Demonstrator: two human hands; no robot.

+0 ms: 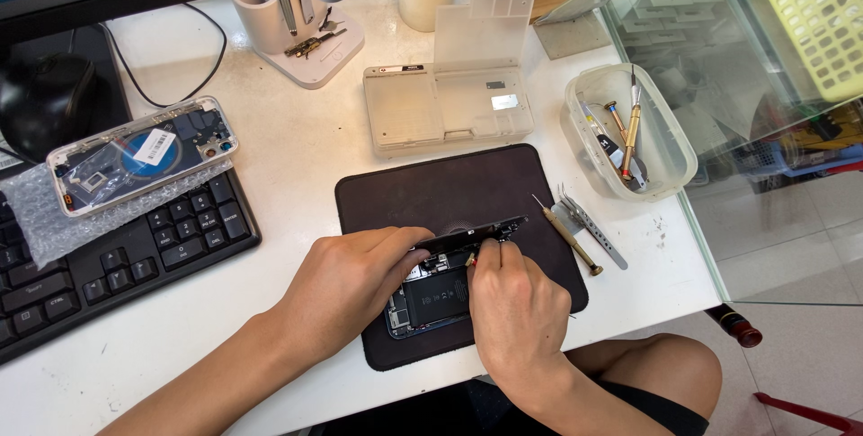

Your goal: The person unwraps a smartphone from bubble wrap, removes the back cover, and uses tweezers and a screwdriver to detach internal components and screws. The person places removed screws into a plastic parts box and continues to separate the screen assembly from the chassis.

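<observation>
An opened phone (430, 299) lies on a dark work mat (449, 193), its black battery and inner parts showing. Its screen panel (472, 235) is lifted on edge above the body. My left hand (355, 288) holds the left end of that panel with fingers and thumb. My right hand (512, 310) rests over the phone's right side, fingertips pinched at the panel's lower edge near a small brass-coloured part. What the right fingers pinch is hidden.
A brass-handled screwdriver (568, 236) and tweezers (591, 229) lie at the mat's right edge. Behind stand a clear parts box (449, 99), a tub of tools (629, 130), a second phone housing (144, 155) on bubble wrap, a keyboard (117, 256) and a mouse (49, 99).
</observation>
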